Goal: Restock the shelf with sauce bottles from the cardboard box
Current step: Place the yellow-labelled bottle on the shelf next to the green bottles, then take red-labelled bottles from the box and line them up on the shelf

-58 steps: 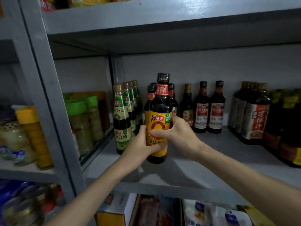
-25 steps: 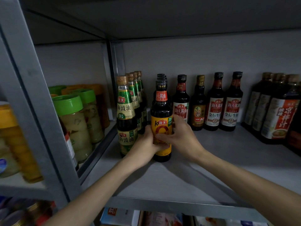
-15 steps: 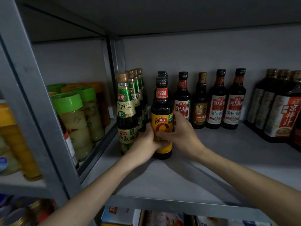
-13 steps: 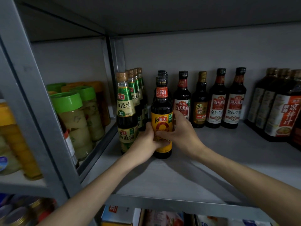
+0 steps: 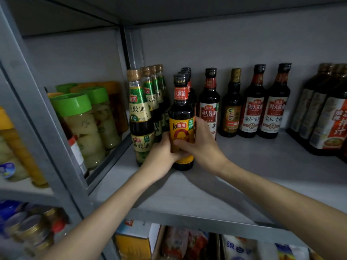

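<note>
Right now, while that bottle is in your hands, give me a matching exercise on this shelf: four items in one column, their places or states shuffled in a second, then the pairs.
Items
1. yellow-label bottle
2. front green-label bottle
3. green-lidded jar
4. gold-capped bottle

Places or states
A. in the bay left of the rear upright
B. at the back, between red-label bottles
C. gripped by the left hand and right hand
D. just left of the held bottle

Pairs: 1-C, 2-D, 3-A, 4-B
</note>
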Demonstrator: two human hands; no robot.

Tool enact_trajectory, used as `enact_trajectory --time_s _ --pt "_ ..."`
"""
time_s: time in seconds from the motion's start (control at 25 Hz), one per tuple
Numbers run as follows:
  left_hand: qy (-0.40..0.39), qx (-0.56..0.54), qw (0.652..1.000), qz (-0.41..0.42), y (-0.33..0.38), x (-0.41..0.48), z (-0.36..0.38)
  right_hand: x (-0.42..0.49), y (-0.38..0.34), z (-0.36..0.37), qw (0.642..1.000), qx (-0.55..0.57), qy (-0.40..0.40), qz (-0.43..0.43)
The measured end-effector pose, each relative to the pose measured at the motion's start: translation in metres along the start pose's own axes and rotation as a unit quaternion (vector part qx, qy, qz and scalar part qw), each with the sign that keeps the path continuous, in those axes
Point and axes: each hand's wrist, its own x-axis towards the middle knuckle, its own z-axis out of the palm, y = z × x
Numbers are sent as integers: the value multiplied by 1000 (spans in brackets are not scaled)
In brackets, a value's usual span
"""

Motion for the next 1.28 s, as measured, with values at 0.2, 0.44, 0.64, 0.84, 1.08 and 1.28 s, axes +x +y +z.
enact_trajectory --time_s 0.2,0.44,0.64,0.84,1.08,1.28 --pt "80 62 995 -18 4 -37 12 -20 -2 -12 1000 1 -1 11" --pt "111 80 989 61 59 -101 21 -89 -23 -58 998 14 55 21" --pt "-126 -83 987 63 87 -173 61 -199 -13 -101 997 -17 74 30" --pt "-336 -99 936 30 94 -237 163 -352 43 -150 983 -63 53 162" --pt "-526 -21 850 23 117 -301 296 -546 154 -207 919 -84 -1 386" --pt "-574 33 817 -45 137 -345 422 -661 243 -256 865 -38 3 501"
